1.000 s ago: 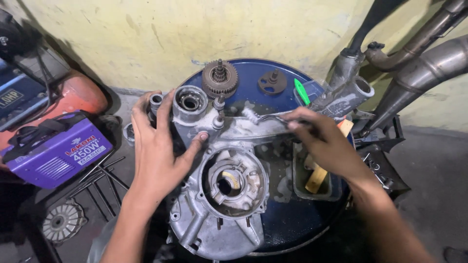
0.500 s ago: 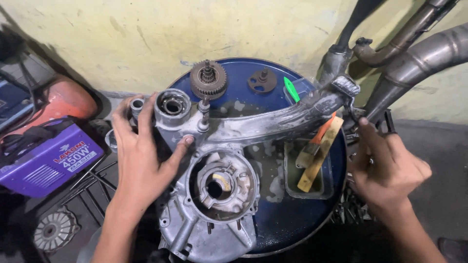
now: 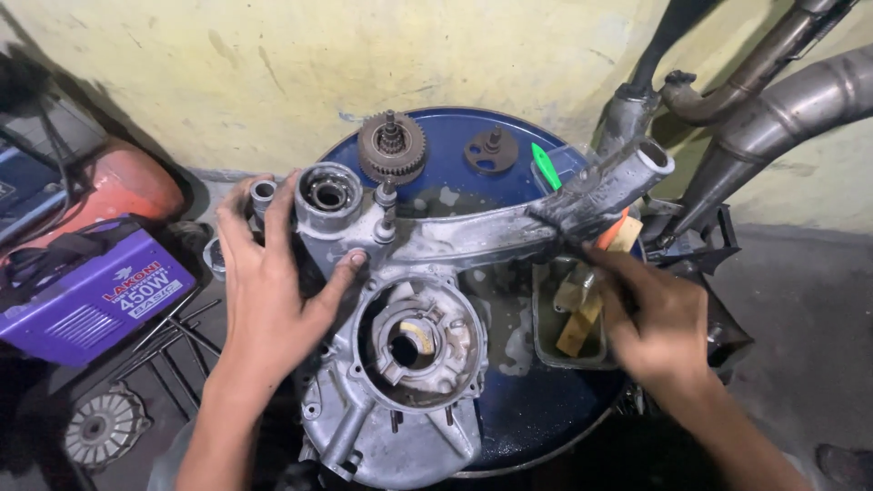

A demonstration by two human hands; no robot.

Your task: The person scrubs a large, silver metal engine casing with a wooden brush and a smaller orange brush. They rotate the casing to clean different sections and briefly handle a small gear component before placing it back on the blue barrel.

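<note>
On the blue drum lid lay our aluminium engine crankcase, wet from washing; our left hand lay spread flat on its upper housing, bracing it; our right hand reached over the small wash tray, fingers curled at the paintbrush (grip unclear); we judged scrubbing underway; next called for a wetted brush.

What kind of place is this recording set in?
Most likely a small motorcycle or scooter repair workshop. A grimy aluminium engine casing lies on a blue drum top used as a bench, a loose gear cluster stands behind it, and exhaust pipes lean against the yellow wall.
</note>
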